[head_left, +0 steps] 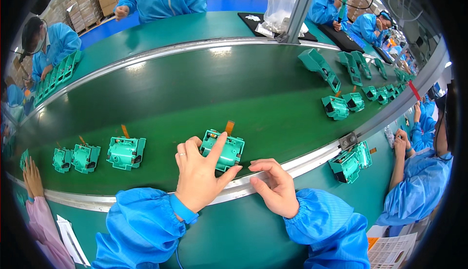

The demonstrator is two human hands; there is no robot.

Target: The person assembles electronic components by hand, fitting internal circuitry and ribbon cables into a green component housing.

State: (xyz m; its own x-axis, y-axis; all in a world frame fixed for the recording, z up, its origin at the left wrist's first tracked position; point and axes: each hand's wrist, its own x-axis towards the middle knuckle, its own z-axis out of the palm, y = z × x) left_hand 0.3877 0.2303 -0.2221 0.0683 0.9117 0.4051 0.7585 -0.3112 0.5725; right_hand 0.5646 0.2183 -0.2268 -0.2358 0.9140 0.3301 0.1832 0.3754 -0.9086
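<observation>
Green housing [233, 153] lies on the belt's [170, 91] near side, one orange strip [229, 127] at its far edge. The left hand [199, 180] partly covers it, fingers spread over it; whether they grip, I cannot tell. The right hand [274, 183], loosely curved and empty, is just right. Three similar housings [126, 153] stand left. One metal rail [316, 159] divides belt from near bench [234, 235].

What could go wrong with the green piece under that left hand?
The left hand has its index finger close to the orange ribbon, which might get bent. The green plastic housing could also bump the nearby metal rail if it slips: the right hand isn't holding it.
</observation>
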